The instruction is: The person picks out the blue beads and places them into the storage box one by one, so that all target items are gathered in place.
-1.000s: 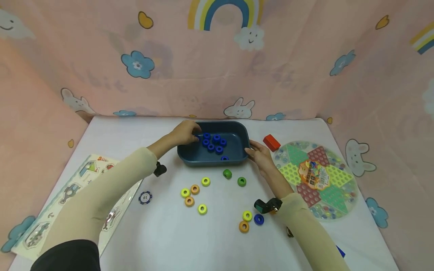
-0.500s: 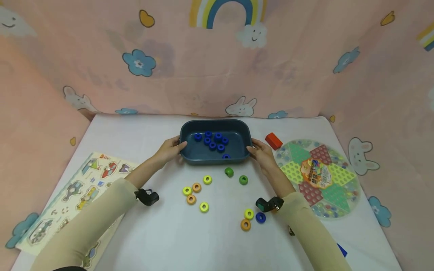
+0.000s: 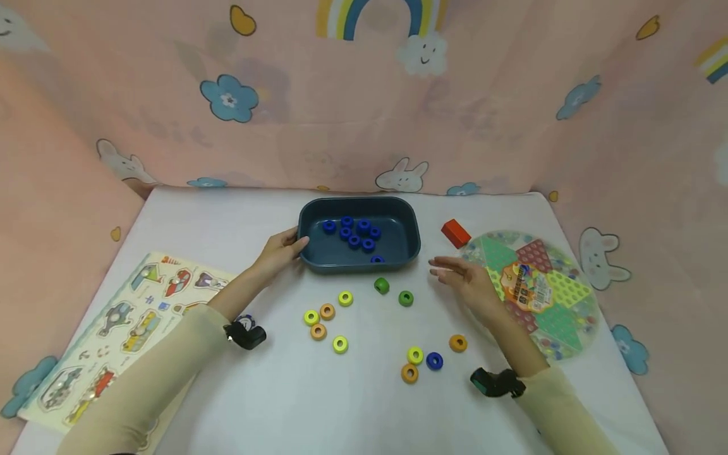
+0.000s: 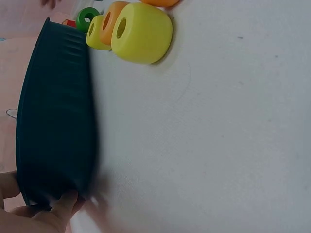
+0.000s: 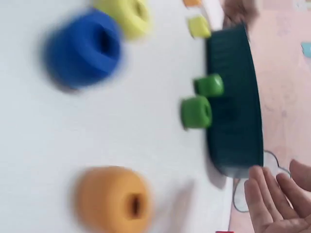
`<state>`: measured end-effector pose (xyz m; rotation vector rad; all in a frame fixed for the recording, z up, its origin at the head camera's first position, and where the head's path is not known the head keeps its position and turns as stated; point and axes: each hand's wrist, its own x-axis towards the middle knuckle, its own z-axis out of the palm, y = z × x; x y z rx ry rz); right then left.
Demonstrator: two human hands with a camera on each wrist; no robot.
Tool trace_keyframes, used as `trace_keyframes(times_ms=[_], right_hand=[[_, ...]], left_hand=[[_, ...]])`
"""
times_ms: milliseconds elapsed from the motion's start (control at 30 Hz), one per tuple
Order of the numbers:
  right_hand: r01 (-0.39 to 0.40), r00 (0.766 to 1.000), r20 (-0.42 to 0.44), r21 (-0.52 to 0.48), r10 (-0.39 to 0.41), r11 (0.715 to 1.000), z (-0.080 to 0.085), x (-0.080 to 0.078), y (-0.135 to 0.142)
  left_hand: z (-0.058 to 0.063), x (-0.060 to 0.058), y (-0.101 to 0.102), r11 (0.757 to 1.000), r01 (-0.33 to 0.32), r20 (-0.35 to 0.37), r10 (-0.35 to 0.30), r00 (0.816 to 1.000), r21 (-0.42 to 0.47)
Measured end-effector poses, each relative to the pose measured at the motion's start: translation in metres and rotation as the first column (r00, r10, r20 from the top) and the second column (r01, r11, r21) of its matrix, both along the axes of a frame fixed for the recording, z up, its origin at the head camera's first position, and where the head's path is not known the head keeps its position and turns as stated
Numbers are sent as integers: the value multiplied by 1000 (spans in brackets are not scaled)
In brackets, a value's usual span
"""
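A dark teal tray (image 3: 364, 260) stands at the back of the table with several blue beads (image 3: 354, 242) inside. My left hand (image 3: 279, 251) holds its left end, thumb at the near side and fingers round the corner; the left wrist view shows that grip on the tray (image 4: 58, 111) close up. Apart from the tray's right end, my right hand (image 3: 467, 284) hovers with loosely extended fingers and nothing in them. Two green beads (image 3: 406, 298) lie in front of the tray. Yellow beads (image 3: 340, 344) and orange beads (image 3: 318, 332) are scattered nearer, with one blue bead (image 3: 435, 361) among them.
A round patterned game board (image 3: 554, 316) lies at the right, partly under my right forearm. Near it is a red block (image 3: 455, 233). A picture puzzle board (image 3: 131, 316) occupies the left side, and a chip (image 3: 246, 321) is half hidden by the left wrist camera.
My left hand went from inside the tray to gripping its left end. My right hand let go of the right end and moved right and nearer, uncovering an orange bead.
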<state>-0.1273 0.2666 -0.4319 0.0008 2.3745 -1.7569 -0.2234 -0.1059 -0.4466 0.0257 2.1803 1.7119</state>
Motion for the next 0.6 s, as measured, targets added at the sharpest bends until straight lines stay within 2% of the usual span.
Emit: trace_keyframes(times_ms=[167,300,433,600], right_hand=[[-129,992,18,90,128,988,-11,56,0],[-147,988,-6,229,153,962,-18,90,-2],[-172,980,-39,345,197,923,-25,109,-6],[-165,970,-89,431,224,887,-35,115,-9]], left_hand=[[-1,-1,-2,1000,0,19,0,1000,6],[0,-1,-1,1000,-5,19,5,1000,-3],[0,-1,-1,1000,-2,20,3,1000,-10],[-1,0,-2,1000,3,15,-3,1000,-1]])
